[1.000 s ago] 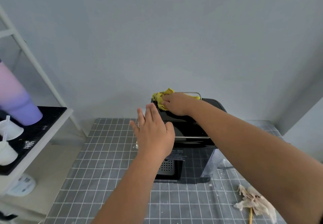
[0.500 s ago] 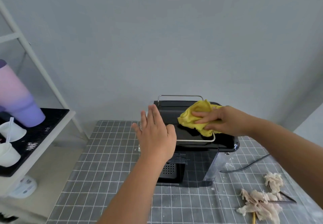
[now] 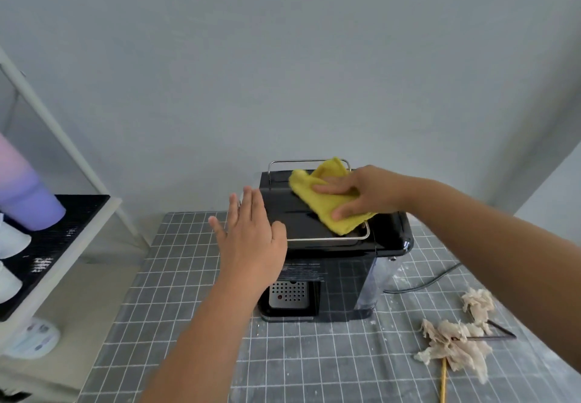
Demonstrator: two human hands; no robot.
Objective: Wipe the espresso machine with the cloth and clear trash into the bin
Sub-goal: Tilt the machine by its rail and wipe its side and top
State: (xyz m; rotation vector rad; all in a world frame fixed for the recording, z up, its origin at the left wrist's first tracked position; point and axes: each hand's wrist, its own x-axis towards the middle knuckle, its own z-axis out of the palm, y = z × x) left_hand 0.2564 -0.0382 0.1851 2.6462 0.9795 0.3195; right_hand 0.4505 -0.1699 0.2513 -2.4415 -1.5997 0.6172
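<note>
A black espresso machine (image 3: 390,233) stands at the back of the grey gridded table, drip tray facing me. My right hand (image 3: 361,193) presses a yellow cloth (image 3: 327,201) flat onto the machine's top, inside its metal rail. My left hand (image 3: 251,239) rests flat, fingers apart, against the machine's left side and holds nothing. Crumpled beige tissue trash (image 3: 452,343) lies on the table to the right of the machine, with a second clump (image 3: 478,303) behind it. No bin shows.
A yellow stick (image 3: 443,380) and a dark stick (image 3: 490,336) lie by the tissue. The machine's cable (image 3: 434,280) runs right across the table (image 3: 195,277). A shelf (image 3: 63,236) at left holds a purple tumbler (image 3: 25,195) and white cups. A wall rises close behind.
My right hand slid the cloth from the machine's back left corner across to the right and front of the top. The left hand stayed on the machine's left side.
</note>
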